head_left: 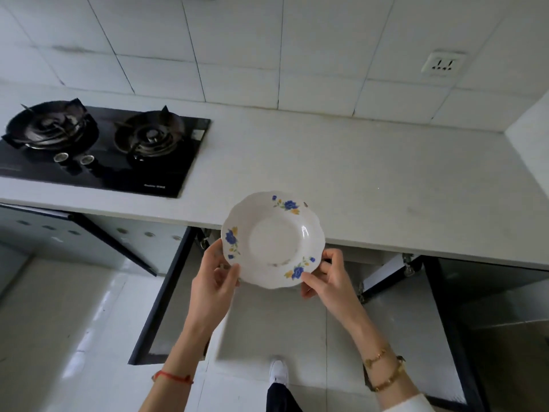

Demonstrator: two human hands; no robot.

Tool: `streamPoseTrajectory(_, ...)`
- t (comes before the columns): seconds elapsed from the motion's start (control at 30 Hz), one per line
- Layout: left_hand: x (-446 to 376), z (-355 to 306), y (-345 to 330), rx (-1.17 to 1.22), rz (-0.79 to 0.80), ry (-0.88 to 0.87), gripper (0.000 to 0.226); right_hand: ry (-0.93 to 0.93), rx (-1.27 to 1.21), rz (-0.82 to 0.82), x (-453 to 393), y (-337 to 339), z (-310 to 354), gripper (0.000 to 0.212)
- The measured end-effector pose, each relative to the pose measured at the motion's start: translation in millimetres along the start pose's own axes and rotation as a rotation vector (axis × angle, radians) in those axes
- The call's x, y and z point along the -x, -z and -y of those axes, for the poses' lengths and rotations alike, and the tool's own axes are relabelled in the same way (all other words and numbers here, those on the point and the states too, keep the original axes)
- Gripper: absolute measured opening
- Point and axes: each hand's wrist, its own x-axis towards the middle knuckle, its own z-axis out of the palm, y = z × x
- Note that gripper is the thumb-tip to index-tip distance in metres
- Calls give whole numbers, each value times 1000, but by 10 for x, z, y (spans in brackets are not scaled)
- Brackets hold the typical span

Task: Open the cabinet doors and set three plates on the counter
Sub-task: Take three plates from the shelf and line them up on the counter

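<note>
Just one flowered plate (272, 239), left hand (214, 281) and right hand (323, 278) both pinching its rim, two cabinet doors (162, 295) open.

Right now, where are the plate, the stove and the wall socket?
plate (274, 240), head view, on its bare white centre.
stove (98, 150), head view, on the black glass between the two burners.
socket (442, 64), head view, on its white faceplate.

A home kitchen. A black gas hob (98, 147) sits at left in a pale counter (356, 173). White wall tiles (237, 49) carry a socket (442, 65) at upper right.
</note>
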Motion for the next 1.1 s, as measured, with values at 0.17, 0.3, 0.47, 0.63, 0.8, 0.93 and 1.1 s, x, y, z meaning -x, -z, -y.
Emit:
streamPoseTrajectory(0.17, -383, -130, -119, 8, -26, 12, 47, 20, 71, 49, -419, 123, 220, 39)
streamPoseTrajectory(0.3, -708, -204, -183, 5, -35, 24, 49, 21, 119, 71, -768, 166, 318, 39)
streamPoseTrajectory(0.47, -1239, -206, -239, -61, -19, 24, 49, -14, 163, 62, -1310, 148, 381, 40)
streamPoseTrajectory(0.63, -1841, -76, -291, -81, -19, 45, 51, -22, 201, 32, -1890, 70, 429, 42)
streamPoseTrajectory(0.8, -2528, 115, -274, -134, 3, 97, 53, -52, 229, -19, -2498, -119, 440, 41)
streamPoseTrajectory(0.93, -2979, 299, -224, -156, 21, 161, 53, -108, 244, -31, -2938, -311, 431, 40)
streamPoseTrajectory(1.1, -3370, 554, -155, -205, 39, 220, 54, -197, 286, -63, -3368, -548, 343, 39)
